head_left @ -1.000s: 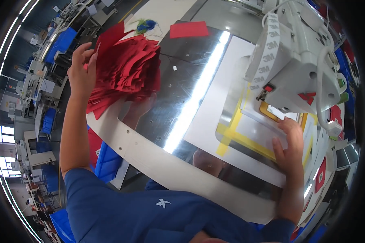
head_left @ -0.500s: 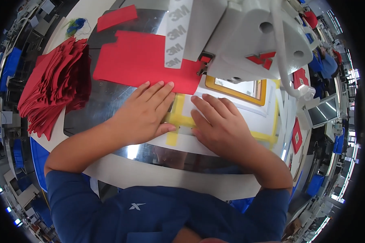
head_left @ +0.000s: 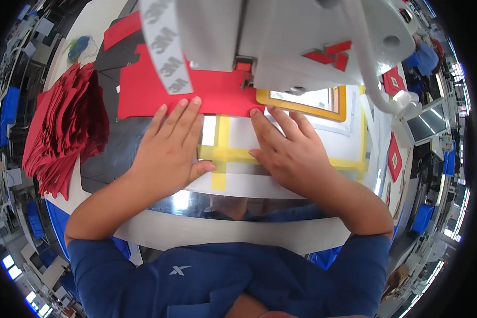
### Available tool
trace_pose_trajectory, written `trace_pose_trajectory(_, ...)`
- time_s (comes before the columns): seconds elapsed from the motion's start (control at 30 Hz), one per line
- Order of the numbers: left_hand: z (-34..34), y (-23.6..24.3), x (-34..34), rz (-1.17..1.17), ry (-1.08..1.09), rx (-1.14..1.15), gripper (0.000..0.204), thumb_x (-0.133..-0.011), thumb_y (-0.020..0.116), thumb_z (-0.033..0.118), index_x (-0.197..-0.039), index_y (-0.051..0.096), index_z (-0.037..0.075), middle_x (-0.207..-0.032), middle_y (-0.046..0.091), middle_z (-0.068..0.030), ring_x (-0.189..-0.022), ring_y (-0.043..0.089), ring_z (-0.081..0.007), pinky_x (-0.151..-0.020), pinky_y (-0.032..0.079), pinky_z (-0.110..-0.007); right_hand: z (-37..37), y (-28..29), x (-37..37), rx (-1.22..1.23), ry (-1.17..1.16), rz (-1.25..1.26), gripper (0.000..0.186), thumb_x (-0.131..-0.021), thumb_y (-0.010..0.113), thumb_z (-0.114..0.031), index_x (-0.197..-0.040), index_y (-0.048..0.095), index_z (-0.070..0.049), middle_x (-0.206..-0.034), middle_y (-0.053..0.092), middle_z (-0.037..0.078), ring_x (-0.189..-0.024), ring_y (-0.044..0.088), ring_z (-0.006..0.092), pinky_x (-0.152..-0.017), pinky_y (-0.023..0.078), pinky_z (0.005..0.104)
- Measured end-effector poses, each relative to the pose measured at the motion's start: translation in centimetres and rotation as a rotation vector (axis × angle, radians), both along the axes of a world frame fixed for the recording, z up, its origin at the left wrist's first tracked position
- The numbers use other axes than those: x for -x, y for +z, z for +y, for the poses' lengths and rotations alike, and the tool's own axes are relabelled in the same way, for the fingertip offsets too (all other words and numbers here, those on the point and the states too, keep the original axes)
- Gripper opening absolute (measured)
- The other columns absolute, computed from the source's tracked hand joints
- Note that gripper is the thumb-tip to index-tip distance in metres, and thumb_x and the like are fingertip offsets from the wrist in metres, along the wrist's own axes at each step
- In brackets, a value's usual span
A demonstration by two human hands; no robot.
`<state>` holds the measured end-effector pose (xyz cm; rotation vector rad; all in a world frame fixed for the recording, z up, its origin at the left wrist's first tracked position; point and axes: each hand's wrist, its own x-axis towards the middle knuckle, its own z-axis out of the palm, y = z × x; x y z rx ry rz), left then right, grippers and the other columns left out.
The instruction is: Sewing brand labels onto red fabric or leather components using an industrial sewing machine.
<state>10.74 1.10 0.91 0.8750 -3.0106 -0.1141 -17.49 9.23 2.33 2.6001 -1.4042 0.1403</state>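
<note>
– While the left hand is laid palm-down, are its fingers spread?
– Slightly; nothing is grasped, the red sheet being touched at their tips
– And the right hand?
– Bent, nothing grasped, the sheet's corner touched by its index

1. Your left hand, a second ago up at the red stack, now lies flat, fingertips on the near edge of a red fabric piece.
2. Your right hand has left the yellow frame; its index fingertip now touches the piece's near right corner.
3. Since half a second ago, that piece has slid rightward under your left fingers, its right end now reaching the frame's left edge.
4. Your hands' fingertips are wider apart, with more yellow tape showing between them.
5. Beyond your left fingers, a small white scrap has emerged beside the piece's left edge.
</note>
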Motion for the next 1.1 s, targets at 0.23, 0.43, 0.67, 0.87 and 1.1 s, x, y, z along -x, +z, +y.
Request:
trace_pose_trajectory(0.23,-1.2,0.3,0.5,-0.089,0.068,0.066,0.090,-0.103,0.052,0.062,-0.155,0.046,-0.011,-0.173,0.033,-0.0272,-0.160,0.035,-0.0420,-0.132,0.021,-0.056,2.6,0.3,5.4,0.010,-0.165,-0.001,0.046,-0.095,0.075,-0.032,-0.125,0.075,0.002,-0.150,0.062,0.009,-0.138,0.057,0.0305,-0.112,0.045,0.0478)
trace_pose_trajectory(0.43,-0.9,0.7,4.3,-0.087,0.026,0.072,0.090,-0.103,0.051,0.063,-0.155,0.046,-0.011,-0.172,0.035,-0.0274,-0.158,0.038,-0.0430,-0.130,0.025,-0.057,5.6,0.6,11.0,0.022,-0.259,0.050,0.040,-0.094,0.077,-0.028,-0.123,0.076,0.000,-0.144,0.066,0.007,-0.138,0.056,0.0296,-0.115,0.043,0.0486)
trace_pose_trajectory(0.67,-0.9,0.0,7.2,-0.026,-0.095,0.014,0.095,-0.102,0.051,0.068,-0.154,0.046,-0.012,-0.165,0.042,-0.0311,-0.152,0.044,-0.0458,-0.127,0.030,-0.059,7.3,0.3,14.7,0.054,-0.321,0.027,0.035,-0.093,0.078,-0.023,-0.119,0.076,-0.001,-0.139,0.068,0.006,-0.134,0.059,0.0292,-0.112,0.045,0.0500)
trace_pose_trajectory(0.87,-1.5,-0.2,6.1,0.049,-0.165,0.016,0.090,-0.106,0.048,0.066,-0.153,0.048,-0.010,-0.163,0.046,-0.0317,-0.150,0.047,-0.0473,-0.124,0.033,-0.061,7.5,-0.6,15.4,0.059,-0.353,-0.063,0.032,-0.092,0.078,-0.021,-0.118,0.076,-0.002,-0.139,0.069,0.005,-0.133,0.060,0.0295,-0.112,0.046,0.0499)
trace_pose_trajectory(1.1,-2.2,-0.7,6.0,0.062,-0.200,0.064,0.079,-0.108,0.048,0.059,-0.148,0.054,-0.009,-0.160,0.051,-0.0294,-0.148,0.050,-0.0463,-0.123,0.035,-0.060,7.6,-0.7,15.4,0.011,-0.394,-0.074,0.030,-0.095,0.077,-0.022,-0.117,0.076,-0.002,-0.137,0.071,0.005,-0.134,0.060,0.0283,-0.114,0.046,0.0497)
